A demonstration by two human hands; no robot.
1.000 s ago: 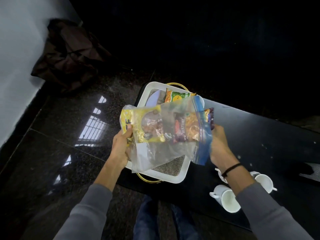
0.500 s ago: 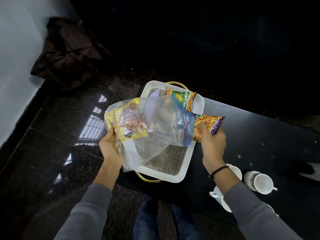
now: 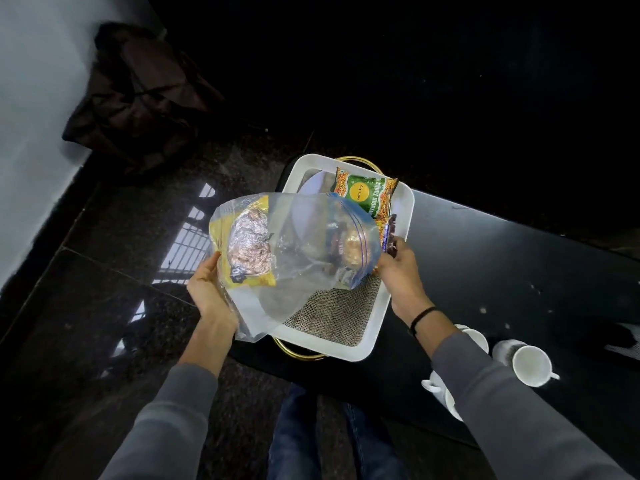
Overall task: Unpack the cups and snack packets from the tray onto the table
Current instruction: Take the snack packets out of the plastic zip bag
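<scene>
A clear zip bag (image 3: 298,258) hangs over the left side of the white tray (image 3: 349,344). A yellow snack packet (image 3: 247,247) lies inside it. My left hand (image 3: 207,292) grips the bag's lower left edge together with that packet. My right hand (image 3: 398,268) holds an orange and purple snack packet (image 3: 386,233) at the bag's blue zip mouth, over the tray. A green snack packet (image 3: 367,194) rests in the tray's far end beside a white plate (image 3: 317,180). White cups (image 3: 530,363) stand on the black table (image 3: 485,271) to the right, partly hidden by my right sleeve.
The tray has gold handles and a woven mat on its floor. The table's left edge runs just past the tray, above a glossy dark stone floor. A dark brown bag (image 3: 138,98) lies against the white wall at the far left. My jeans show below.
My right hand drew the orange and purple packet out of the bag's mouth, then moved it back close to the zip edge. The bag shifted left and sagged, with only the yellow packet clearly inside.
</scene>
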